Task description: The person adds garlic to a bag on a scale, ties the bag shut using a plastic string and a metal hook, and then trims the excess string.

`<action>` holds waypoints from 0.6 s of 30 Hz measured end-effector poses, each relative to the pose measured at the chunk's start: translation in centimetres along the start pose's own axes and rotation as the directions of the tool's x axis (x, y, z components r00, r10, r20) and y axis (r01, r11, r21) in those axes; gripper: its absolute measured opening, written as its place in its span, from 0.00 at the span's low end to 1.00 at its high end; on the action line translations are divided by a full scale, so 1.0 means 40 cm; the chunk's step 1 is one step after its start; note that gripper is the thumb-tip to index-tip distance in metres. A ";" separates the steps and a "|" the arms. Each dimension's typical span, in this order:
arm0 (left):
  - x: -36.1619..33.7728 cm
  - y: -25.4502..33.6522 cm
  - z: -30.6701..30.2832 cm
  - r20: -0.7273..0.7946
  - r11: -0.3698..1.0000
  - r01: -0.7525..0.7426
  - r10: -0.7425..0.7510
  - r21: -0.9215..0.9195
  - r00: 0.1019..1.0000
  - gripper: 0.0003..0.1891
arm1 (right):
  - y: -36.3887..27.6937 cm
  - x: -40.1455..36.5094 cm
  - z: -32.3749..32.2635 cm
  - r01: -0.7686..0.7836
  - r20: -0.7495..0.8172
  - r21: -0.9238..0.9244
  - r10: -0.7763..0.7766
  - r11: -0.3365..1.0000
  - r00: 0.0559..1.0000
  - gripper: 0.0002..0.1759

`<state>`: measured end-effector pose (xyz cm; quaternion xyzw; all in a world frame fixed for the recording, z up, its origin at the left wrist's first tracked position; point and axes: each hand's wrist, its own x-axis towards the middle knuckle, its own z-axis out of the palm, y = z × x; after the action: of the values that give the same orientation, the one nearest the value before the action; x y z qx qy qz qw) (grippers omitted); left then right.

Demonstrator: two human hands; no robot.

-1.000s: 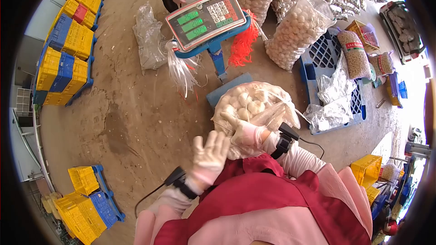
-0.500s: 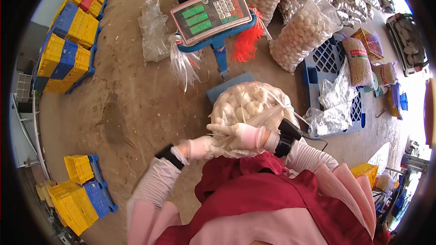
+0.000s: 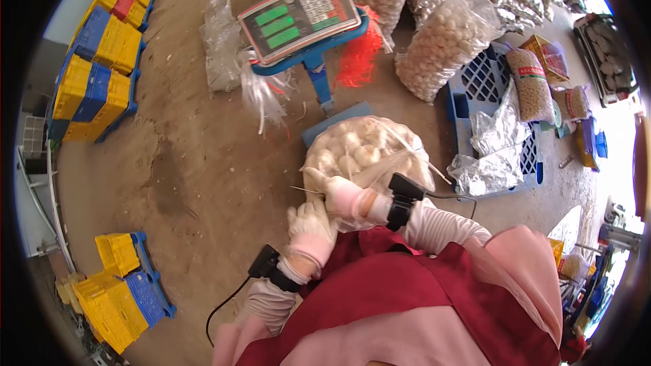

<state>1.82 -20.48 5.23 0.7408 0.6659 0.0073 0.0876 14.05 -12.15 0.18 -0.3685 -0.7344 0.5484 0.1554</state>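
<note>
A see-through bag of pale bulbs that look like garlic (image 3: 359,146) rests on the blue scale platform (image 3: 339,120) in front of me, a white strap running across its right side. My gloved right hand (image 3: 342,195) is closed on gathered bag material at the near side, its index finger reaching left. A thin pale strand (image 3: 308,190) juts out leftward beside those fingers. Just below and left, my gloved left hand (image 3: 312,230) has its fingers bent together close to the strand. What lies inside its grasp is hidden.
The scale's lit display (image 3: 302,20) stands beyond the bag, with white strips (image 3: 261,95) and red strips (image 3: 359,54) hanging from it. Filled bags (image 3: 447,44) and a blue pallet (image 3: 461,105) are at right. Yellow and blue crates (image 3: 102,68) line the left.
My left hand has swung nearer to my body and turned, its fingers now pointing up toward the right hand. The right hand has shifted slightly left. The view has also moved a little.
</note>
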 end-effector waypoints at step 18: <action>0.025 -0.075 0.052 0.819 0.028 0.820 -0.049 -0.572 0.572 0.18 | -0.090 -0.405 -0.272 -0.479 -0.459 -0.616 0.209 0.626 0.864 0.19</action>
<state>-0.76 -19.43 2.67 0.2006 0.6464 0.1473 0.7212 30.63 -16.62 10.17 -0.6245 -0.7627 0.1673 0.0168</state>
